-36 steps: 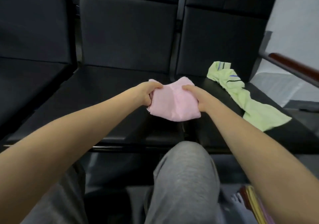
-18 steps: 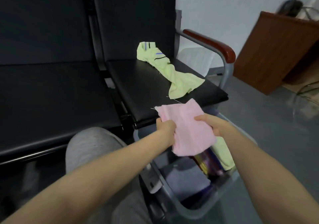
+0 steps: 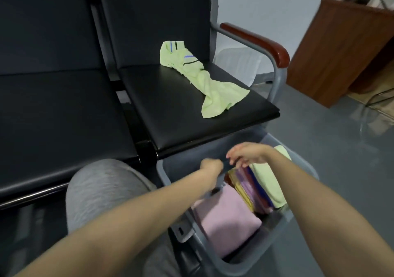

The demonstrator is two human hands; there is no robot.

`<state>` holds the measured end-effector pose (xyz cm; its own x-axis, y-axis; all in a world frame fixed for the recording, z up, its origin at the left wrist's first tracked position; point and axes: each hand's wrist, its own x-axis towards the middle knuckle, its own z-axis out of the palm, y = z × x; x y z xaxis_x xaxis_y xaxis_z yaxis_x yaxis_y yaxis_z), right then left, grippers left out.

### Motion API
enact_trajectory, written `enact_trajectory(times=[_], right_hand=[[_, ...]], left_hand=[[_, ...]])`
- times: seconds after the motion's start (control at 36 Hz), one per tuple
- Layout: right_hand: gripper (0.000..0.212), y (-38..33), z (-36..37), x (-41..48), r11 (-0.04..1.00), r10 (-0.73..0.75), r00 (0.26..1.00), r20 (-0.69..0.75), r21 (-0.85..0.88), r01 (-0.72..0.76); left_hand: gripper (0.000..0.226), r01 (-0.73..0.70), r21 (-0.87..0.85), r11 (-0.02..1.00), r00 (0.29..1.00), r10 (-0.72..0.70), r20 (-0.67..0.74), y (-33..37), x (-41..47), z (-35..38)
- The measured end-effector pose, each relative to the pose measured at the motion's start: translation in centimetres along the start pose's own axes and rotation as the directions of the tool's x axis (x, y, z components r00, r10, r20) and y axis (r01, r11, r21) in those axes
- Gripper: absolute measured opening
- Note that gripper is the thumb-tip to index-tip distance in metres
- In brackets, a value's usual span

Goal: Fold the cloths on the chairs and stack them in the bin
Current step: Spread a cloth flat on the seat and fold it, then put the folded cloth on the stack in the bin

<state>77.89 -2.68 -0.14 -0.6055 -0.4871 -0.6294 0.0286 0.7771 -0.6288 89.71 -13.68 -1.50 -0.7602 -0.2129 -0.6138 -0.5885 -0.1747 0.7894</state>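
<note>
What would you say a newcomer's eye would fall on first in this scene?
Likely the crumpled green cloth lying on the chair seat by the armrest. Then the grey bin in front, holding a folded pink cloth beside other folded cloths, with the left hand and right hand above it.

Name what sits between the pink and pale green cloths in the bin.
In the head view, a row of folded cloths, yellow, purple, dark red and blue, fills that gap.

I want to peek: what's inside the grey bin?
A folded pink cloth, coloured cloths and a pale green cloth. The bin bottom is hidden under them.
</note>
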Motion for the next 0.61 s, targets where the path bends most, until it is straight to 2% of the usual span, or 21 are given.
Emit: enact_trajectory(times=[0.03, 0.08, 0.14, 0.19, 0.22, 0.25, 0.28, 0.31, 0.36, 0.42, 0.47, 0.5, 0.56, 0.61], right_hand=[[0.015, -1.1, -0.5, -0.2, 0.998, -0.064, 0.998, -0.018, 0.023, 0.065], [0.025, -3.6, -1.5, -0.1, 0.981, -0.192, 0.971, -0.14, 0.005, 0.195], [0.024, -6.0, -2.3, 0.4, 0.954, -0.295, 0.9, -0.32, -0.039, 0.299], [0.012, -8.1, -2.9, 1.6, 0.926, -0.372, 0.799, -0.472, -0.134, 0.353], [0.024, -8.9, -3.1, 2.4, 0.916, -0.401, 0.761, -0.51, -0.209, 0.342], [0.044, -9.7, -3.4, 3.2, 0.907, -0.414, 0.752, -0.513, -0.308, 0.289], [0.063, -10.0, -3.5, 4.2, 0.886, -0.403, 0.779, -0.481, -0.42, 0.199], [0.073, -10.4, -3.4, 4.9, 0.85, -0.367, 0.82, -0.439, -0.517, 0.104], [0.064, -10.9, -3.0, 6.1, 0.793, -0.3, 0.867, -0.398, -0.609, -0.004], [0.041, -11.4, -2.5, 7.0, 0.8, -0.345, 0.811, -0.472, -0.6, -0.009], [0.026, -12.2, -1.9, 7.3, 0.838, -0.397, 0.733, -0.552, -0.543, 0.045], [0.022, -12.8, -1.6, 7.3, 0.857, -0.413, 0.729, -0.546, -0.505, 0.107], [0.017, -14.4, -0.9, 6.8, 0.894, -0.425, 0.767, -0.481, -0.354, 0.273], [0.019, -16.5, 0.2, 5.7, 0.91, -0.41, 0.841, -0.354, -0.224, 0.35]], left_hand=[[0.023, -0.047, -0.054, 0.997, 0.997, 0.05, 0.057, 1.0, 0.3, 0.1], [0.029, -0.217, -0.099, 0.971, 0.972, 0.225, 0.07, 3.7, 0.2, -0.3], [0.025, -0.408, -0.016, 0.913, 0.912, 0.408, 0.045, 6.6, -0.1, -1.1], [0.015, -0.558, 0.22, 0.801, 0.822, 0.569, 0.012, 8.8, 1.0, -2.4], [0.015, -0.57, 0.379, 0.729, 0.791, 0.612, 0.013, 9.6, 1.6, -3.2], [0.02, -0.565, 0.497, 0.658, 0.763, 0.646, 0.014, 10.3, 2.4, -4.0], [0.026, -0.545, 0.561, 0.624, 0.763, 0.646, 0.023, 10.7, 2.8, -4.7], [0.031, -0.529, 0.584, 0.616, 0.771, 0.636, 0.028, 11.0, 3.2, -5.4], [0.035, -0.503, 0.58, 0.64, 0.791, 0.612, 0.011, 11.0, 4.0, -6.7], [0.032, -0.498, 0.532, 0.685, 0.802, 0.597, -0.019, 10.6, 4.7, -8.0], [0.031, -0.488, 0.494, 0.719, 0.81, 0.584, -0.05, 10.3, 5.3, -9.3], [0.034, -0.485, 0.477, 0.733, 0.814, 0.577, -0.06, 10.2, 5.6, -9.9], [0.055, -0.489, 0.458, 0.742, 0.822, 0.568, -0.044, 10.1, 6.0, -10.8], [0.084, -0.524, 0.471, 0.71, 0.81, 0.587, 0.016, 10.3, 6.0, -11.3]])
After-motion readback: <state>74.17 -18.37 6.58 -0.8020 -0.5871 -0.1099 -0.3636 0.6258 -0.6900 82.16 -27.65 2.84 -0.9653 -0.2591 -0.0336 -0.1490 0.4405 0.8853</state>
